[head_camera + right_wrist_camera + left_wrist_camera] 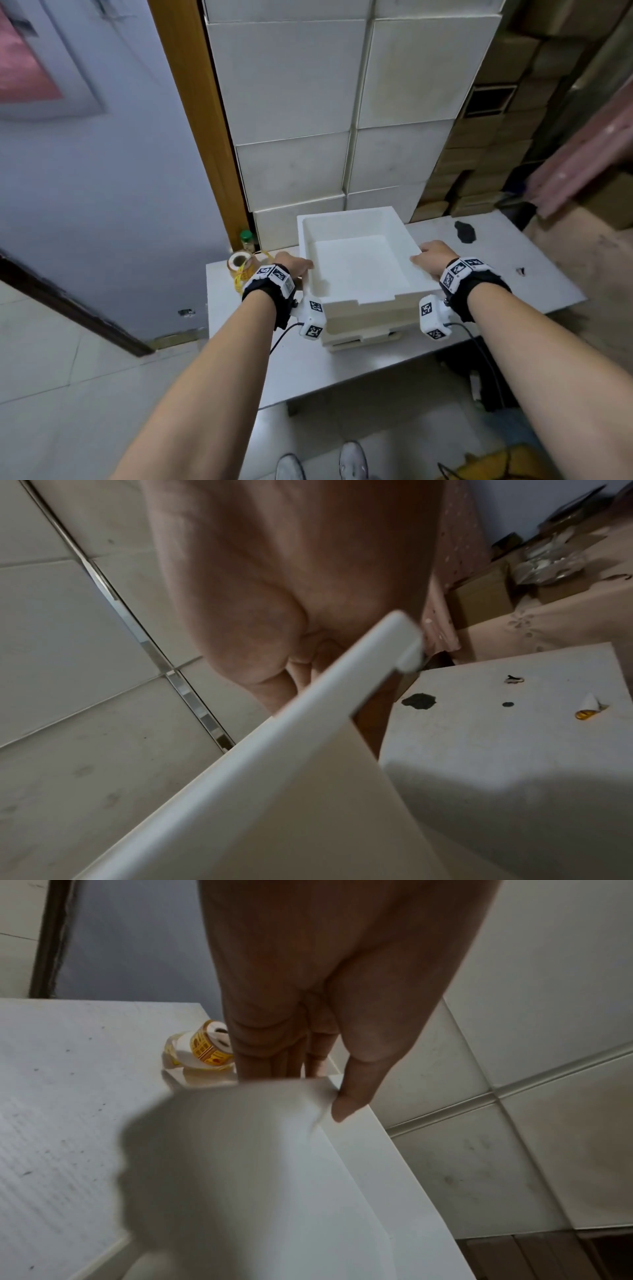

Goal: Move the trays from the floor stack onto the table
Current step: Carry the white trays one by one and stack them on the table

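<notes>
A white foam tray [346, 216] is held level over the middle of the grey table [294, 370], on or just above a short stack of similar trays [363, 323]; I cannot tell if it touches them. My left hand [294, 265] pinches the tray's left wall [257, 1150], thumb [349, 1096] on the rim and fingers down the outside. My right hand [433, 255] grips the right wall [274, 750] in the same way, its fingers hidden behind the wall. The tray holds nothing.
A yellow tape roll [241, 263] and a green-capped bottle [247, 240] sit at the table's far left corner. Tall white boxes [308, 102] stand right behind the table, with brown cartons [496, 137] to the right. A black stain [464, 232] marks the tabletop.
</notes>
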Demonstrator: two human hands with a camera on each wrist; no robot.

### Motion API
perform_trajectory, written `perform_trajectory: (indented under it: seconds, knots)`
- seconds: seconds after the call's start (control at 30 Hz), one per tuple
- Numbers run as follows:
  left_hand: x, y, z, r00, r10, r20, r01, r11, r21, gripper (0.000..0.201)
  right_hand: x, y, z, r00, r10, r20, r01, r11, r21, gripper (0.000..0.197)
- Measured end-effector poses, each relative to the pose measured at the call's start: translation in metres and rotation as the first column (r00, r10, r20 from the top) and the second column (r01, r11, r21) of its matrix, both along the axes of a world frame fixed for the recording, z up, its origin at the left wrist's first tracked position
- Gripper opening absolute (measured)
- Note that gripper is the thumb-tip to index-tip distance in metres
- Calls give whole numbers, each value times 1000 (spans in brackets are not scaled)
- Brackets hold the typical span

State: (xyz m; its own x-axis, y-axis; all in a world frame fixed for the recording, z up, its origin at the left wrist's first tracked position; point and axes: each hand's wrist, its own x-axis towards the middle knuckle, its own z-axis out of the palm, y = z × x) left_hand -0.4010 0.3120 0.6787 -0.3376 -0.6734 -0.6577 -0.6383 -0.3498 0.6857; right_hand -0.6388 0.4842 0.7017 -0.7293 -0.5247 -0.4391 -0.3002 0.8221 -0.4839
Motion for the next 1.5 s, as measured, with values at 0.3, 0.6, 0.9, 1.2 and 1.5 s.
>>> perform_trajectory:
  seconds: [0.3, 0.6, 0.9, 1.2, 1.5]
  knots:
    - [-18, 9, -41, 997, 47, 62, -49, 998, 37, 13, -30, -10, -51, 998, 49, 51, -47, 998, -31, 25]
    - [-33, 27, -58, 988, 44, 149, -54, 997, 59, 14, -60, -9, -88, 995, 54, 84, -64, 992, 113, 35]
    - [-40, -2, -124, 962, -25, 271, 40, 998, -51, 36, -69, -13, -111, 991, 68, 113, -82, 989, 124, 26]
    - [-40, 25, -85, 978, -49, 205, 59, 998, -39, 39, -78, -15, -117, 993, 61, 100, -73, 991, 115, 10]
    - [-37, 21, -87, 983, 103, 152, -124, 983, 138, 11, -74, -15, -114, 989, 106, 107, -123, 977, 173, 10]
